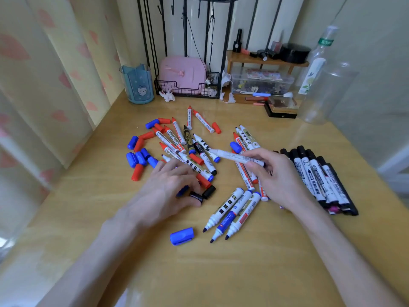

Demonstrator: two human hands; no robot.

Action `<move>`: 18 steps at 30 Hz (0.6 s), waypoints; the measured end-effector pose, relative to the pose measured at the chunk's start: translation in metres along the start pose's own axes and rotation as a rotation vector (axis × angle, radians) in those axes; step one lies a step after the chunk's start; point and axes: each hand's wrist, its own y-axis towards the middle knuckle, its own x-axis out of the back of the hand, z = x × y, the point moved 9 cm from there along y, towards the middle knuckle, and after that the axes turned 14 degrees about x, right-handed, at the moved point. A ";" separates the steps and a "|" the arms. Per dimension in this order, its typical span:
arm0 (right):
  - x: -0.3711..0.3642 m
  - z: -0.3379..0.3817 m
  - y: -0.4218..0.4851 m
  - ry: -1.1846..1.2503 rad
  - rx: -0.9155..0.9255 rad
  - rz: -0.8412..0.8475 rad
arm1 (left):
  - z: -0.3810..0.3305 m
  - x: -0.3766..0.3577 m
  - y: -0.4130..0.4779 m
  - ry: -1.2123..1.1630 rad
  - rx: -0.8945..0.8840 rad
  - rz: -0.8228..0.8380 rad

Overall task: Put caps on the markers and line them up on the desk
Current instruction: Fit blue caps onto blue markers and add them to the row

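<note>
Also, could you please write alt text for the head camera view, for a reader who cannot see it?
A person's right hand holds a white marker above a scatter of uncapped red, blue and black markers and loose caps on a wooden desk, while the left hand lies over some black caps. Capped black markers lie in a row at the right.

"WHITEBOARD" on a red-tipped marker (174,138) in the pile

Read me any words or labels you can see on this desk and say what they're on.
"WHITEBOARD": on a red marker in the pile.
Too blurred to read: print on the white marker in the right hand, the capped black markers, the bottle's green label.
</note>
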 end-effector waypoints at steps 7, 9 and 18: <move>0.013 0.028 -0.015 -0.138 0.181 -0.054 | 0.007 0.021 0.000 -0.511 0.242 -0.022; 0.015 0.035 -0.015 -0.205 0.243 -0.070 | 0.002 0.023 -0.001 -0.514 0.250 -0.043; 0.009 0.049 -0.016 -0.306 0.375 -0.083 | 0.001 0.035 -0.004 -0.418 0.281 -0.164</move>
